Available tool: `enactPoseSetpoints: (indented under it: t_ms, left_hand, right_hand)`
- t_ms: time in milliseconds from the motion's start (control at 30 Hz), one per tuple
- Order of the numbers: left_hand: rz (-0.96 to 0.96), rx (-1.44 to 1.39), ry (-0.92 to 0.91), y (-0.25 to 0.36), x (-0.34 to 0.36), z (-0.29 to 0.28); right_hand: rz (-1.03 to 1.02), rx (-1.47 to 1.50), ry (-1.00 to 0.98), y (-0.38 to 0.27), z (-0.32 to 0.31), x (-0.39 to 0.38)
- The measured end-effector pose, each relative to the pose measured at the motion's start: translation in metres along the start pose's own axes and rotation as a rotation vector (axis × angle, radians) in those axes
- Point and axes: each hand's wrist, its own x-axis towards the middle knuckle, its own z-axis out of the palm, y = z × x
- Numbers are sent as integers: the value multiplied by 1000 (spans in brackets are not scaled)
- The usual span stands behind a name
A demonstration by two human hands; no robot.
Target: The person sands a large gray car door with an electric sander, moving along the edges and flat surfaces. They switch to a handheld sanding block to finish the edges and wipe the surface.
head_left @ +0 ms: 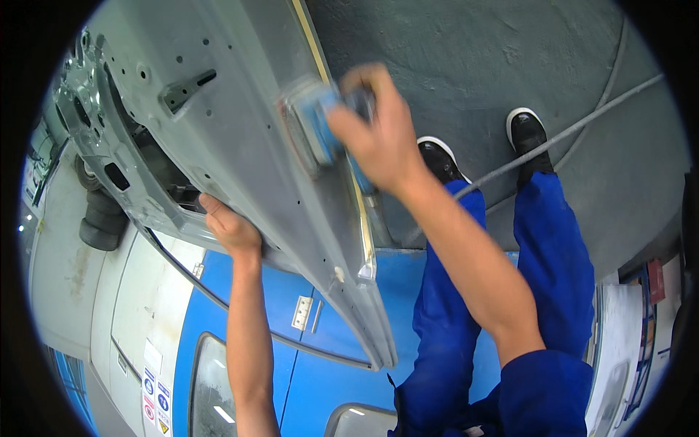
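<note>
1. Apparently sanding a grey door panel (251, 127), spread from upper left to lower centre, with a blue sander (317, 120) at upper centre, blurred.
2. Gripping the sander in the right hand (377, 135), with fingers curled closed around it.
3. Steadying the panel's edge, left of centre, with the left hand (234, 229); cannot tell how tightly, with fingers partly hidden.
4. Probably calls for flat, even pressure beside the pale yellow strip (312, 36).
5. Smooth, matte, metallic-looking; pierced by round holes and slots, tapering toward lower centre.

Head-worn fisheye, facing down at hands (234, 229), close.
</note>
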Motion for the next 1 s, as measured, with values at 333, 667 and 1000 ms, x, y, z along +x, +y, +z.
enactPoseSetpoints:
  t_ms: [333, 667, 1000]
  left_hand:
    - [7, 141, -18, -34, -3, -5]
    - [48, 198, -11, -10, 0, -5]
    - [-23, 76, 106, -10, -5, 6]
  right_hand:
    - [-28, -47, 13, -56, 9, 69]
    - [-398, -265, 330, -228, 53, 274]
    - [-270, -122, -52, -45, -2, 83]
